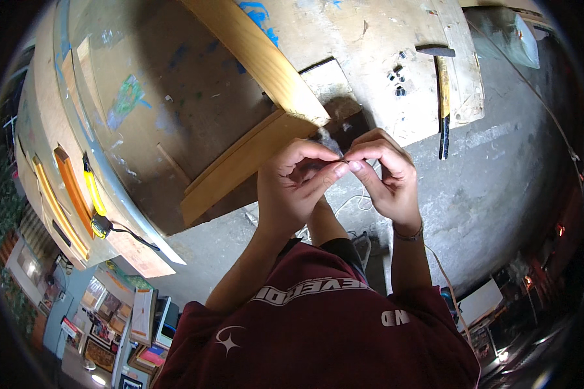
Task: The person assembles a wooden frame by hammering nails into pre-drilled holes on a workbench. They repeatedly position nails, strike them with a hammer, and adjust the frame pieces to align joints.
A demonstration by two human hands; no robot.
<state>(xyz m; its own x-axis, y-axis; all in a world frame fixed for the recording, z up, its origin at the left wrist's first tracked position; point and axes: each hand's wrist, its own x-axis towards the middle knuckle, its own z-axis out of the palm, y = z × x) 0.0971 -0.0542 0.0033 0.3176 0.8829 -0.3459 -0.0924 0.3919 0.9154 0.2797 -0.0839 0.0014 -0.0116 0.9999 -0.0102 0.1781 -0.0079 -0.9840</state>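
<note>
Head view: left hand (287, 188), thumb and forefinger pinching a small dark piece (344, 161), too small to identify; right hand (394, 183), tips likewise pinched on it, a bracelet (409, 235) at the wrist; piece located between the two hands' fingertips, near the corner of two joined boards; upper board (259, 55), pale wood, running up and left; lower board (237, 170), slanting down and left; worktable (344, 32), paint-marked, beneath both; hammer (443, 91), yellow and black handle, at the table's right edge; small dark bits (398, 79), scattered left of it; tape measure (101, 225), yellow and black, at far left, just below a yellow-handled tool (94, 188).
</note>
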